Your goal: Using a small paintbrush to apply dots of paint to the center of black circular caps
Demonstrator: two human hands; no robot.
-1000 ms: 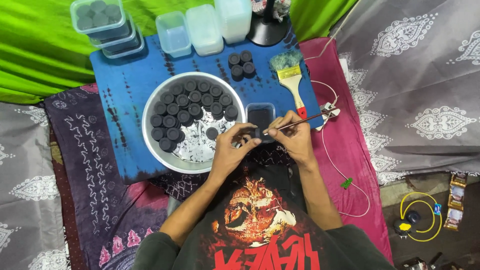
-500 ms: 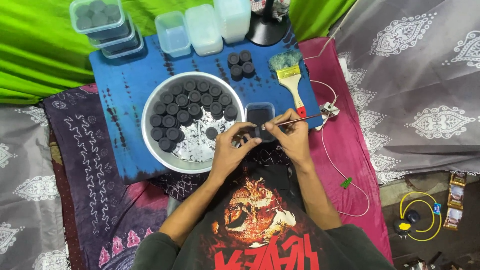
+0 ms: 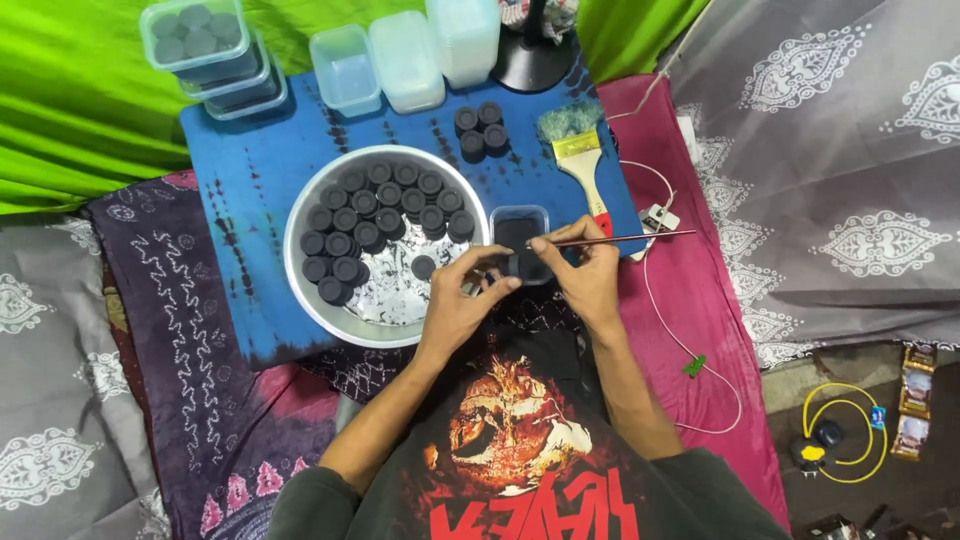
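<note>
Little has moved since the earlier frames: both hands are kept at the same spot in front of the bowl, and the thin stick has tilted only slightly. A small black disc (image 3: 522, 264) is pinched between the fingers of the left hand (image 3: 462, 305), just at the near edge of a small clear tub (image 3: 520, 228) with dark contents. The thin stick (image 3: 625, 238) is gripped by the closed right hand (image 3: 590, 275), its tip brought to the disc and its far end pointing out to the right.

Just to the left, a round metal bowl (image 3: 305, 300) is seen, with many black discs packed in rows across its far half and its near half mostly bare. Beyond the tub, four more black discs (image 3: 480, 130) are stacked in a small cluster on the blue cloth (image 3: 250, 160), and a wide paintbrush (image 3: 580, 165) with a pale handle is laid beside them.

Along the far edge, clear plastic boxes (image 3: 405, 55) are lined up empty, while a stack of lidded boxes (image 3: 205, 50) at the far left is filled with grey discs. A white cable (image 3: 680, 340) is trailed over the pink cloth on the right.
</note>
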